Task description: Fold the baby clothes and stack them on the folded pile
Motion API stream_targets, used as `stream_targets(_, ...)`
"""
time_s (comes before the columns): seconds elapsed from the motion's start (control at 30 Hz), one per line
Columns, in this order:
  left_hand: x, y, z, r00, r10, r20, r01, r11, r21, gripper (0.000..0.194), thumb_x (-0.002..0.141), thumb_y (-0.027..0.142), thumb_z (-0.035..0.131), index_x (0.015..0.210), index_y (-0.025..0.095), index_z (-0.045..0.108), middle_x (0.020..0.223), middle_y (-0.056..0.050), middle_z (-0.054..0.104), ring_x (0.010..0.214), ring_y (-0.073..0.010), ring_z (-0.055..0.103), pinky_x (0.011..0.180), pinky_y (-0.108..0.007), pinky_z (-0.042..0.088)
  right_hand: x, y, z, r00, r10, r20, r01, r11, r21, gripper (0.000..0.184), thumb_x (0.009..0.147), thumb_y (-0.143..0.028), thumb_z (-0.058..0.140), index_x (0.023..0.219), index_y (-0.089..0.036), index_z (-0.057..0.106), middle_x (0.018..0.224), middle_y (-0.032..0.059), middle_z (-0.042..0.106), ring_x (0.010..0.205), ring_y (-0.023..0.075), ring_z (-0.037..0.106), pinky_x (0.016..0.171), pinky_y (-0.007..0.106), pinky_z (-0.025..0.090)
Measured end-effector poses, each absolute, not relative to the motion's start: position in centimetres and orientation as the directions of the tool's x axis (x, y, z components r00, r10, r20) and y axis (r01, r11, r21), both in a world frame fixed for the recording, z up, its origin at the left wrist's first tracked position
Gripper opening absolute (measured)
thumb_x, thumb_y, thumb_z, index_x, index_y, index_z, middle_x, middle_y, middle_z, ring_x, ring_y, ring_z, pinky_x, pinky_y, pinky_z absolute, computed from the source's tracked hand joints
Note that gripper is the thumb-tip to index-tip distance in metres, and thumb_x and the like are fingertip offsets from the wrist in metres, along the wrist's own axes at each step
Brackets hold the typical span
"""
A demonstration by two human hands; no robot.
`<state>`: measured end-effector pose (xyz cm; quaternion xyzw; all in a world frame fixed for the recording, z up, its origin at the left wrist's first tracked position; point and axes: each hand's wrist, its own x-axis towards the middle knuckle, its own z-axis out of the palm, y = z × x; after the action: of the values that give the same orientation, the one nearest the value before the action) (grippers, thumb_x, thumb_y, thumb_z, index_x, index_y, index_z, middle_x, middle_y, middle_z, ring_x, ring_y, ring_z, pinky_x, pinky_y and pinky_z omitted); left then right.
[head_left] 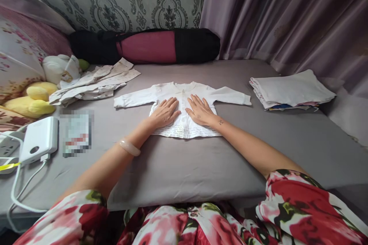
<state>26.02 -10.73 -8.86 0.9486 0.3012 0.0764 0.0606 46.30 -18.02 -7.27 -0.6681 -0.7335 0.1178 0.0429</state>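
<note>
A small white long-sleeved baby shirt (183, 101) lies spread out on the grey bedsheet (184, 172), with its sleeves stretched to both sides and its collar at the far end. Buttons run down its front, and rows of small print cross its lower part. My left hand (166, 113) rests flat on the left half of the shirt, fingers extended. On the right half lies my right hand (200, 111), also flat with the fingers spread. Neither hand grips the cloth.
Folded clothes (290, 89) are stacked at the right. Loose pale garments (94, 84) lie at the left, beside plush toys (31, 99). A white power bank (38, 139) with cables sits front left, near a blurred-out item (77, 133). A black-and-maroon bag (146, 47) lies along the wall.
</note>
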Motion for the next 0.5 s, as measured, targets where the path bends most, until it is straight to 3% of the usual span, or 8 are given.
stream_targets(0.17, 24.1, -14.0, -7.9, 0.866, 0.499, 0.039, 0.48, -0.85, 0.217, 0.068, 0.099, 0.054, 0.029, 0.148, 0.007, 0.031, 0.158, -0.022, 0.029, 0.149, -0.0311, 0.021, 0.121, -0.051, 0.018, 45.6, -21.0, -7.4, -0.172, 0.979, -0.106, 0.961, 0.143, -0.237, 0.067, 0.101, -0.045, 0.023, 0.156, -0.007, 0.019, 0.164, 0.0146, 0.009, 0.152, 0.0254, 0.003, 0.122, 0.049, 0.001)
stream_targets(0.27, 23.4, -15.4, -7.4, 0.877, 0.477, 0.064, 0.444, -0.854, 0.273, 0.066, 0.097, 0.053, 0.038, 0.144, 0.007, 0.037, 0.155, -0.024, 0.033, 0.147, -0.0329, 0.026, 0.119, -0.051, 0.022, 45.1, -22.7, -7.3, -0.176, 0.977, -0.12, 0.956, 0.141, -0.257, 0.068, 0.1, -0.046, 0.026, 0.156, -0.007, 0.019, 0.164, 0.0146, 0.009, 0.152, 0.0252, 0.003, 0.122, 0.049, 0.002)
stream_targets(0.4, 23.3, -16.7, -6.9, 0.866, 0.467, 0.176, 0.392, -0.855, 0.341, 0.045, 0.094, 0.043, 0.049, 0.128, 0.013, 0.053, 0.138, -0.02, 0.052, 0.129, -0.0303, 0.048, 0.107, -0.046, 0.04, 44.3, -24.5, -6.7, -0.179, 0.971, -0.159, 0.952, 0.13, -0.277, 0.069, 0.1, -0.045, 0.027, 0.156, -0.005, 0.018, 0.164, 0.0148, 0.008, 0.152, 0.0246, 0.002, 0.123, 0.049, 0.002)
stream_targets(0.5, 23.7, -17.7, -6.5, 0.867, 0.463, 0.185, 0.384, -0.856, 0.346, 0.025, 0.096, 0.034, 0.047, 0.105, 0.017, 0.062, 0.114, -0.013, 0.064, 0.106, -0.0247, 0.059, 0.095, -0.04, 0.047, 43.9, -25.5, -6.2, -0.19, 0.965, -0.182, 0.946, 0.13, -0.295, 0.069, 0.1, -0.046, 0.025, 0.156, -0.005, 0.019, 0.164, 0.0145, 0.008, 0.152, 0.0245, 0.002, 0.123, 0.049, 0.003)
